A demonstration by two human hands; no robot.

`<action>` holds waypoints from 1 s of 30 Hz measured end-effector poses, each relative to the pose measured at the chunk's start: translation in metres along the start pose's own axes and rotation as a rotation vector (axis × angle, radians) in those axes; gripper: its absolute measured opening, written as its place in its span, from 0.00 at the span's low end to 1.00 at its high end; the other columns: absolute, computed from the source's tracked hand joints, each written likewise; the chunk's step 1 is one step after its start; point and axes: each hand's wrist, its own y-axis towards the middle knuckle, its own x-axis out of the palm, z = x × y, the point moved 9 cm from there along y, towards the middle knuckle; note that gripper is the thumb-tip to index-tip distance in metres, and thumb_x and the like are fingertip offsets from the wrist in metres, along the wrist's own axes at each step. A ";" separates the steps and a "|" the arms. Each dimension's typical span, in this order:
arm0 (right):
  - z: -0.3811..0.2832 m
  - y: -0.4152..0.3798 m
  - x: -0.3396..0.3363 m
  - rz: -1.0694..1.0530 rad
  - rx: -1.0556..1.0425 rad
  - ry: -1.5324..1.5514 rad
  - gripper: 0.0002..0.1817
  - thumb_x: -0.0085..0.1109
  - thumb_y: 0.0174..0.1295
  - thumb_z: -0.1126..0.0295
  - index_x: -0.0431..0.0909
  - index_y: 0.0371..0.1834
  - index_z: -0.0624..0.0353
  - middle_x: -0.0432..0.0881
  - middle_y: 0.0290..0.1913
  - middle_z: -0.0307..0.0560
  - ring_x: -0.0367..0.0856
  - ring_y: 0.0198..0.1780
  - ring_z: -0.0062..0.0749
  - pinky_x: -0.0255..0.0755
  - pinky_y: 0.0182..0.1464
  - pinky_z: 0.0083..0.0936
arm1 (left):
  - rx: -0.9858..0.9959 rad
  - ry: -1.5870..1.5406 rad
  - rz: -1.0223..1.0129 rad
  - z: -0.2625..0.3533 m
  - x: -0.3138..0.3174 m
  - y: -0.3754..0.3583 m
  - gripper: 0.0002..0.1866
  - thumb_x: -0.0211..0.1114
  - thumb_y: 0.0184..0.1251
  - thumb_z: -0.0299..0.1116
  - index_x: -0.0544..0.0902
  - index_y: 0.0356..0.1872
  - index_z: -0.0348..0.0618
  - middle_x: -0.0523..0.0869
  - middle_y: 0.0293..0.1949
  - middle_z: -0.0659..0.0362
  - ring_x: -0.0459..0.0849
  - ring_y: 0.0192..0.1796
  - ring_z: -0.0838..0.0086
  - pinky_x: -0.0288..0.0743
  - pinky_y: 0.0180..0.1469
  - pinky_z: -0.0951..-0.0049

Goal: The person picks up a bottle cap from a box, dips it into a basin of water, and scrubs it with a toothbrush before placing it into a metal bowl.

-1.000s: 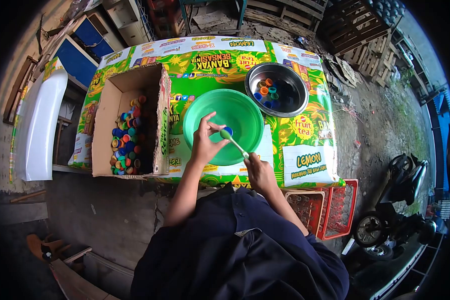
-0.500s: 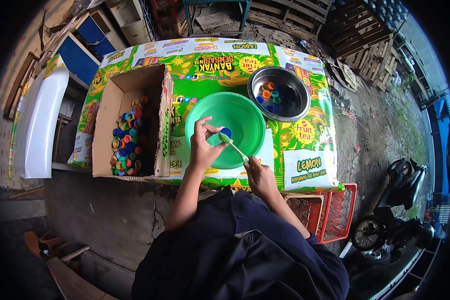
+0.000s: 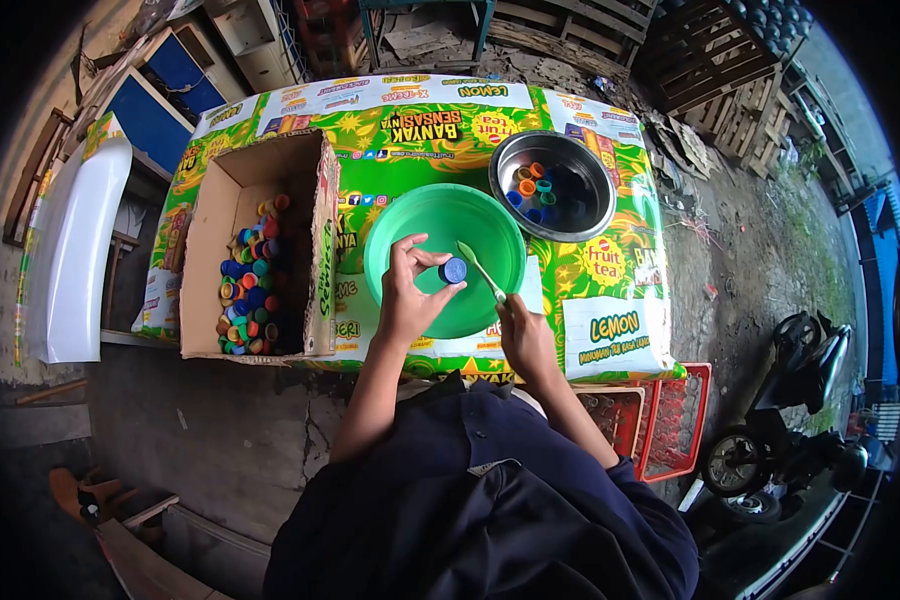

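Over the green basin (image 3: 390,215), my left hand (image 3: 408,290) pinches a dark blue bottle cap (image 3: 453,271), its round top facing up. My right hand (image 3: 522,335) grips the handle of a green-and-white toothbrush (image 3: 482,268). The brush head sits just right of the cap, apart from it. Behind and right of the basin stands a metal bowl (image 3: 607,205) holding orange, teal and blue bottle caps (image 3: 527,187). To the left, a cardboard box (image 3: 210,215) holds a heap of many-coloured bottle caps (image 3: 253,285).
A table (image 3: 430,135) under a printed green cover carries the basin, bowl and box. Red crates (image 3: 678,420) stand below its right front corner. A motorcycle (image 3: 770,430) is parked at the right, and wooden pallets (image 3: 705,70) are piled at the back right.
The toothbrush head has moved off the cap, up and to the right. The cap now shows its top to the camera. My left hand has hardly moved.
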 end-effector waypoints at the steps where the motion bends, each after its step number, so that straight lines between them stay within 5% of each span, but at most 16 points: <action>1: 0.008 0.007 -0.004 0.011 0.054 -0.014 0.08 0.49 0.63 0.66 0.66 0.36 0.58 0.74 0.16 0.60 0.73 0.20 0.59 0.63 0.20 0.47 | 0.003 -0.011 0.004 -0.001 0.001 -0.001 0.38 0.73 0.40 0.18 0.61 0.54 0.36 0.78 0.35 0.54 0.81 0.45 0.68 0.75 0.53 0.69; 5: -0.022 -0.011 -0.004 -0.007 -0.120 0.009 0.08 0.49 0.64 0.66 0.66 0.35 0.58 0.74 0.16 0.60 0.74 0.20 0.59 0.64 0.20 0.48 | -0.010 -0.077 0.009 -0.002 -0.002 0.001 0.38 0.73 0.41 0.17 0.60 0.55 0.36 0.78 0.35 0.54 0.81 0.46 0.67 0.75 0.53 0.69; 9: 0.012 -0.004 -0.010 0.000 0.073 -0.024 0.09 0.46 0.65 0.65 0.68 0.38 0.59 0.73 0.17 0.62 0.73 0.20 0.61 0.62 0.21 0.49 | -0.007 -0.092 0.062 -0.005 -0.007 0.000 0.36 0.73 0.43 0.19 0.61 0.54 0.35 0.79 0.36 0.53 0.82 0.44 0.69 0.76 0.52 0.70; 12: 0.005 -0.008 0.002 -0.107 0.126 0.133 0.10 0.45 0.66 0.65 0.67 0.36 0.61 0.73 0.17 0.63 0.73 0.21 0.62 0.62 0.23 0.49 | -0.147 -0.364 0.050 -0.018 0.004 -0.005 0.36 0.69 0.49 0.19 0.59 0.58 0.37 0.76 0.45 0.52 0.79 0.49 0.71 0.74 0.54 0.72; 16: 0.006 -0.012 0.012 -0.094 0.134 0.175 0.12 0.44 0.67 0.64 0.66 0.34 0.64 0.70 0.16 0.64 0.71 0.22 0.62 0.60 0.25 0.47 | -0.569 -0.803 0.080 -0.058 0.025 -0.023 0.28 0.59 0.63 0.27 0.59 0.63 0.38 0.76 0.49 0.55 0.75 0.53 0.74 0.70 0.57 0.72; 19: 0.005 -0.013 0.014 -0.082 0.125 0.181 0.12 0.44 0.67 0.65 0.66 0.33 0.64 0.68 0.16 0.63 0.69 0.21 0.61 0.59 0.24 0.45 | -0.497 -0.504 -0.089 -0.060 0.027 -0.021 0.24 0.58 0.65 0.29 0.63 0.61 0.37 0.77 0.49 0.56 0.75 0.54 0.74 0.69 0.56 0.72; 26: -0.001 -0.003 0.002 -0.034 0.085 0.123 0.09 0.45 0.66 0.66 0.66 0.37 0.62 0.73 0.18 0.62 0.73 0.22 0.60 0.62 0.24 0.48 | -0.607 -0.709 -0.068 -0.055 0.031 -0.031 0.20 0.53 0.68 0.28 0.65 0.60 0.35 0.76 0.50 0.58 0.77 0.51 0.73 0.71 0.56 0.76; 30: -0.011 -0.013 0.003 -0.043 -0.021 0.054 0.09 0.48 0.64 0.66 0.68 0.40 0.60 0.75 0.18 0.61 0.75 0.21 0.58 0.65 0.22 0.47 | -0.568 -0.671 -0.022 -0.058 0.024 -0.029 0.16 0.47 0.72 0.35 0.71 0.54 0.36 0.78 0.45 0.59 0.77 0.43 0.78 0.71 0.44 0.80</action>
